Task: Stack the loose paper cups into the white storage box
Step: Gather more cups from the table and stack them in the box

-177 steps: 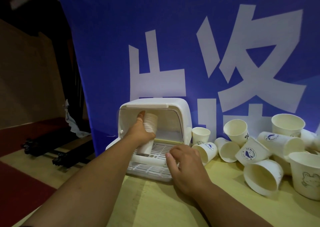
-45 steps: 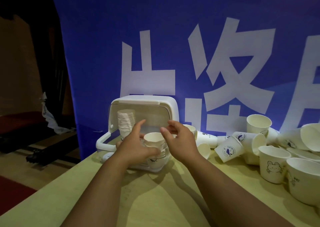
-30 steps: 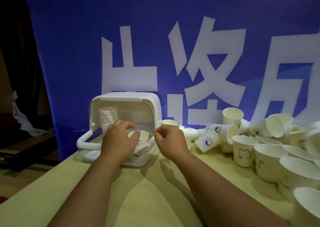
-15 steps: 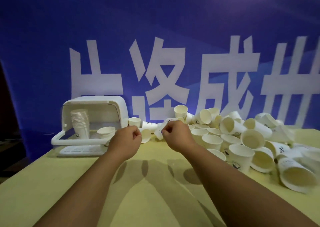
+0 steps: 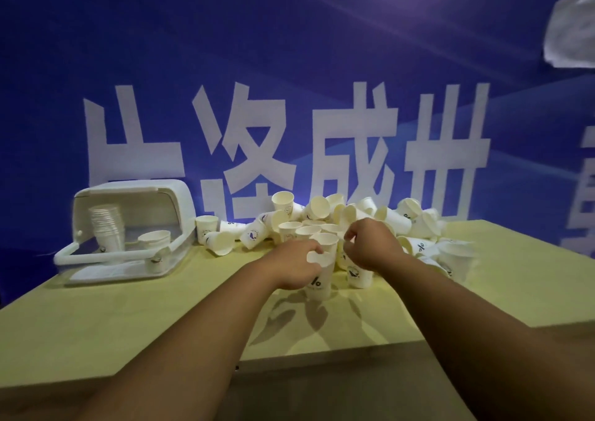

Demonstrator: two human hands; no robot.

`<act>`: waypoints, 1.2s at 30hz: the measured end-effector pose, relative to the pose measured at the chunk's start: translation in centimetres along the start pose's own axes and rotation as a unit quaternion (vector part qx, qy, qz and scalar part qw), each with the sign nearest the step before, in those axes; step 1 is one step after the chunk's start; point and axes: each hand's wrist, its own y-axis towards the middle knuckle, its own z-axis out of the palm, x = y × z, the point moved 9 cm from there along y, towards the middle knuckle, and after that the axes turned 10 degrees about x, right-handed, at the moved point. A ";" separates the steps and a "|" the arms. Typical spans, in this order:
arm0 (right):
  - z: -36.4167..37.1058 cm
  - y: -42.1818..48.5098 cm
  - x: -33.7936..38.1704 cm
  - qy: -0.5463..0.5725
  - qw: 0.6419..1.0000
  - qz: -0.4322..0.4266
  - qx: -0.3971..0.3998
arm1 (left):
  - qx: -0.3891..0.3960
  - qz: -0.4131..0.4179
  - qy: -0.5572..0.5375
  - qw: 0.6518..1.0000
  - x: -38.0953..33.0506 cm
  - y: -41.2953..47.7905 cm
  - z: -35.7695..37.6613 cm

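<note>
Head view: judged step is pick-up of a loose cup. Left grip (image 5: 299, 267) wrapped round an upright paper cup (image 5: 323, 271), well right of the white storage box (image 5: 135, 189) on the counter (image 5: 128, 324). Right grip (image 5: 370, 248) curled, farther right of the box, above a second cup (image 5: 358, 274); grasping or empty, cannot tell. Inside the box: tall nested stack (image 5: 108, 227) at left, low stack (image 5: 154, 239) beside it. Loose pile (image 5: 338, 214) right of the box, starting just beside it, many cups tipped. Next move, likely: lift held cup straight up, clear of neighbours; carry left to box opening; seat rim-up onto a stack. Avoid crushing the thin wall.
</note>
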 end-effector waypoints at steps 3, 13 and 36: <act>0.8 -0.7 -2.5 -0.063 0.996 0.020 0.059 | 0.039 -0.060 0.060 0.996 0.6 0.8 1.9; 4.3 0.6 -2.8 -0.009 0.998 0.027 0.063 | -0.094 -0.073 -0.048 0.992 4.9 -0.2 0.2; 16.8 11.1 18.0 0.428 0.899 -0.077 0.047 | -0.407 -0.095 -0.200 0.886 27.0 -7.4 -14.0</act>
